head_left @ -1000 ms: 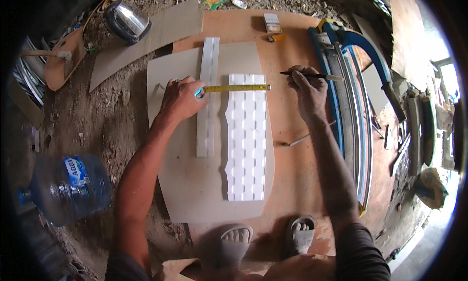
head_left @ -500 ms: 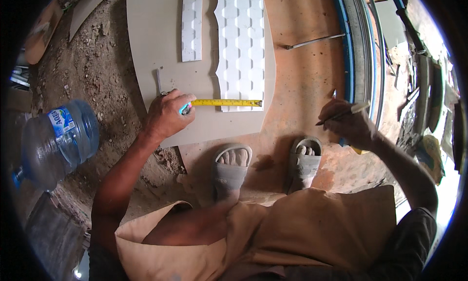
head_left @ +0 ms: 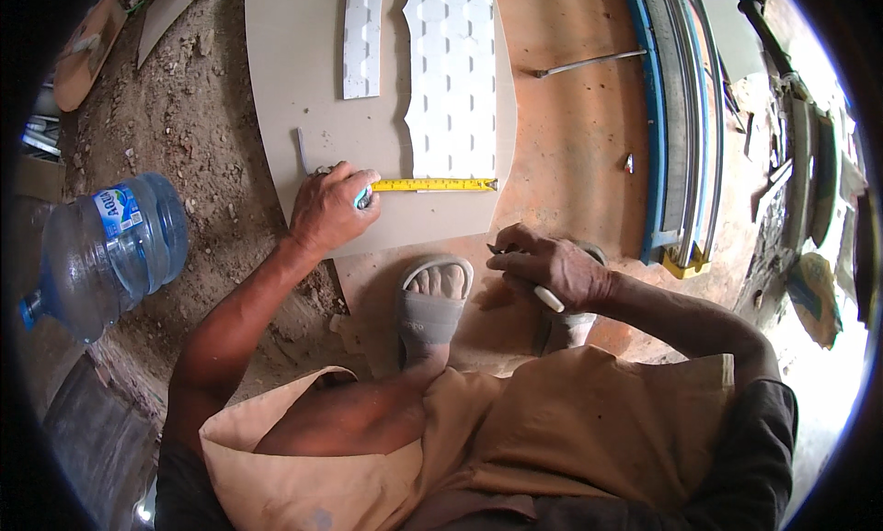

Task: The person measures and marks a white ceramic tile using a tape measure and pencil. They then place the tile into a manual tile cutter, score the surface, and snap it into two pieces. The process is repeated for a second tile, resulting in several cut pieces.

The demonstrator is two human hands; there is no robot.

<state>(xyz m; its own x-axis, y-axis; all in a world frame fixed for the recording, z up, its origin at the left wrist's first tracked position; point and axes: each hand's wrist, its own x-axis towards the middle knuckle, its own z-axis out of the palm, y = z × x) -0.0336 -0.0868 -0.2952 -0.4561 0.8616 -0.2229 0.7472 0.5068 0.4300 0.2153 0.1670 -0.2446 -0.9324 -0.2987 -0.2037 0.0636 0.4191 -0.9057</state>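
Left of a white strip's [head_left: 451, 98] near end, the left hand [head_left: 333, 209] is gripping a tape measure [head_left: 418, 186], fingers curled, its yellow blade crossing the strip. The right hand [head_left: 566, 271], loosely fisted, is holding a pen-like tool [head_left: 549, 298]. A beige board [head_left: 294, 71] is lying underneath, beside dirt [head_left: 198, 135].

The yellow tape measure [head_left: 432, 185] and left grip [head_left: 336, 209] have moved from the far end of the wide white panel [head_left: 451, 80] to its near one. The right grip [head_left: 556, 271], with its pencil [head_left: 550, 298], has swung from beside the blue cutter [head_left: 655, 117] to just off the near right corner of the grey board [head_left: 395, 223], partly hiding the right sandal [head_left: 594, 252].
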